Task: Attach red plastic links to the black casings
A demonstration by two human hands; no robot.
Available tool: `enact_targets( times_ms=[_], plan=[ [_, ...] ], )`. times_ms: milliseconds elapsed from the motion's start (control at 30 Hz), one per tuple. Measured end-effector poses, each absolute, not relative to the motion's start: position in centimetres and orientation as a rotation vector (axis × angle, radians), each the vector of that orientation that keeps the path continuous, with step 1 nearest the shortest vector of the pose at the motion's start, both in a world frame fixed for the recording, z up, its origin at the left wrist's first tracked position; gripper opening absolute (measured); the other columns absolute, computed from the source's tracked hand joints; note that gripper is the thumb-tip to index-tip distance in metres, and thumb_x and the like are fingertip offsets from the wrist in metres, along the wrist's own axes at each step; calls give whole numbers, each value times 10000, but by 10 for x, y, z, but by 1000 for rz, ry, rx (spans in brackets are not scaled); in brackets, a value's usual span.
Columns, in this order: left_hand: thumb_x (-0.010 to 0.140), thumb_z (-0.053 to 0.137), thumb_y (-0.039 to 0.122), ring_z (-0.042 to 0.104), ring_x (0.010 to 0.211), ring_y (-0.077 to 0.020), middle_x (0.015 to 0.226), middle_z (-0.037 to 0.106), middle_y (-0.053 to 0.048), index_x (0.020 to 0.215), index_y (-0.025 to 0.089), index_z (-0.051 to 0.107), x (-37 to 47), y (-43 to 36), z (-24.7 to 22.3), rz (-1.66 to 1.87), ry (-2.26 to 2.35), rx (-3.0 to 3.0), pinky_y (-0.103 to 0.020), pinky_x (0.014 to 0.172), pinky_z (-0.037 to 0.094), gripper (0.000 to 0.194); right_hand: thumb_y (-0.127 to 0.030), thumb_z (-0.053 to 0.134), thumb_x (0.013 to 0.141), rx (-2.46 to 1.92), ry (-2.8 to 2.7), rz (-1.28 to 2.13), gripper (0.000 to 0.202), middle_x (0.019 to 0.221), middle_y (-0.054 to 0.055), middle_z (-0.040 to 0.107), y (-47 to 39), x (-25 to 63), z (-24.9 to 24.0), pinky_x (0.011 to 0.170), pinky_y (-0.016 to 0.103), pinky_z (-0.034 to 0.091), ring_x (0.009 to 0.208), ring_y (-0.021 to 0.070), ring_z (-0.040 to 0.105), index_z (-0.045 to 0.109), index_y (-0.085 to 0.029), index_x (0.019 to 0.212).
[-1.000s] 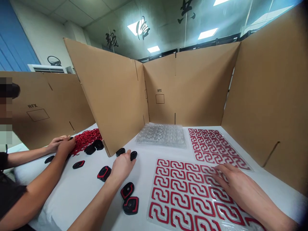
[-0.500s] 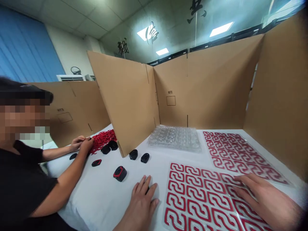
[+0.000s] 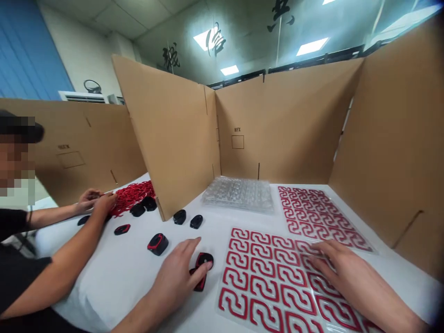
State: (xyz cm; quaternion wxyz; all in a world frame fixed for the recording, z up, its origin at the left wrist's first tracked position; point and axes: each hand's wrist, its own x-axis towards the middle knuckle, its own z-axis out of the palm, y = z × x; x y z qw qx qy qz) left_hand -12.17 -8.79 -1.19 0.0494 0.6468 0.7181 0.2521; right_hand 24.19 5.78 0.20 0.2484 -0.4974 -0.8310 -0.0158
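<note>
My left hand (image 3: 176, 270) is over the white cloth, thumb and fingers apart. Its thumb touches or hovers just over a black-and-red part (image 3: 205, 260), and a second such part (image 3: 198, 281) lies beside it, partly behind the thumb. My right hand (image 3: 347, 273) rests with spread fingers on the near clear tray (image 3: 222, 291), which holds rows of red curved pieces. Left of my left hand sits a thicker black-and-red part (image 3: 157, 244). Two black parts (image 3: 179, 217) (image 3: 196, 221) lie farther back, near the cardboard divider.
A stack of clear trays (image 3: 238, 194) lies at the back, with another filled tray (image 3: 322, 210) at the back right. Cardboard walls (image 3: 284, 120) surround the table. On the left, beyond the divider (image 3: 176, 138), a person's hands (image 3: 97, 199) are at a red pile (image 3: 135, 196).
The view has turned slightly right, so things sit farther left. My left hand has lifted and opened at the thumb, exposing two black-and-red parts. My right hand remains on the tray.
</note>
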Motion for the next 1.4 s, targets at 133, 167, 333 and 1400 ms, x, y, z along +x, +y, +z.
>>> enact_targets(
  times_ms=[133,167,333,1400],
  plan=[
    [800,608,424,635,998,-293,1036,675,-92,1032,215,694,-115,-77,-11,503,2311,1934,-370,828,495,324,-441,467,880,-1370,-2303,78,302,875,102,685,55,240,5,721,372,520,771,265,678,670,-224,826],
    [793,606,408,642,961,-287,999,668,-85,962,213,698,-113,-73,-9,455,2312,1948,-358,790,496,274,-444,474,880,-1365,-2294,83,300,876,102,684,55,240,3,725,370,519,773,265,676,669,-224,822],
    [740,617,269,642,865,-235,968,640,-63,946,196,680,-110,-49,11,563,2144,2025,-332,788,486,227,-459,458,891,-1354,-2296,114,329,906,108,674,57,242,0,788,397,503,822,273,661,672,-212,856],
    [739,742,456,659,734,-154,787,709,-66,820,128,684,-2,1,-11,1078,802,996,-229,614,518,342,-478,772,734,-961,-1368,1311,378,946,66,732,13,181,-4,699,302,520,828,212,656,718,-226,1010]
  ],
)
